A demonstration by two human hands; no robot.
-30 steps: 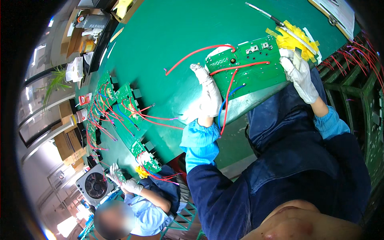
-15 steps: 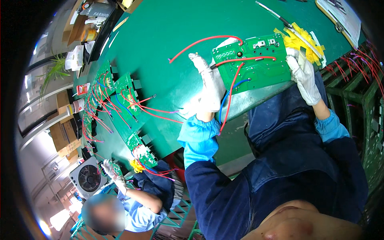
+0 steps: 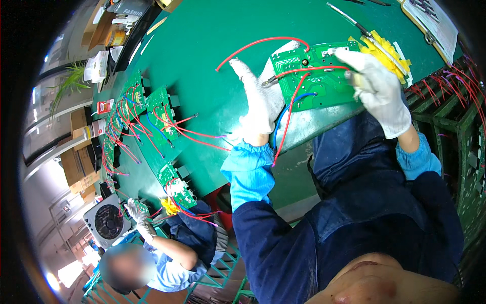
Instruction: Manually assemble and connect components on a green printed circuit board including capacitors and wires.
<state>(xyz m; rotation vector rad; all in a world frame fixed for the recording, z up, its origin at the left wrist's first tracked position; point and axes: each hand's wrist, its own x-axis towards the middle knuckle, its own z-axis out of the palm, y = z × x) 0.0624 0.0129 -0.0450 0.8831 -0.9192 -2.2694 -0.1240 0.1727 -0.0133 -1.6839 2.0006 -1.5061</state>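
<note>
A green circuit board (image 3: 326, 93) with red and blue wires is tilted up over the table's near edge. My left hand (image 3: 260, 104), in a white glove, supports it from the left, fingers passing behind the board and one digit stretched away from it. A red wire (image 3: 260, 41) arcs leftward from its top; another red wire (image 3: 309, 69) crosses its face to a metal lug by my left palm. My gloved right hand (image 3: 382, 91) is over the board's right part, fingers bent together. A pale yellowish bit shows at its fingertips, too blurred to name.
Yellow strips (image 3: 382, 53) lie beside the board under a pen-like rod (image 3: 362, 30). A clipboard (image 3: 430, 25) is at the far right. More wired boards (image 3: 162, 114) line the left of the green table (image 3: 202, 30). A co-worker (image 3: 174, 253) sits lower left near a fan (image 3: 107, 221).
My right hand has left the board's right edge and come leftward over its face. The board has shifted slightly, and my left hand's stretched digit has moved up and left.
</note>
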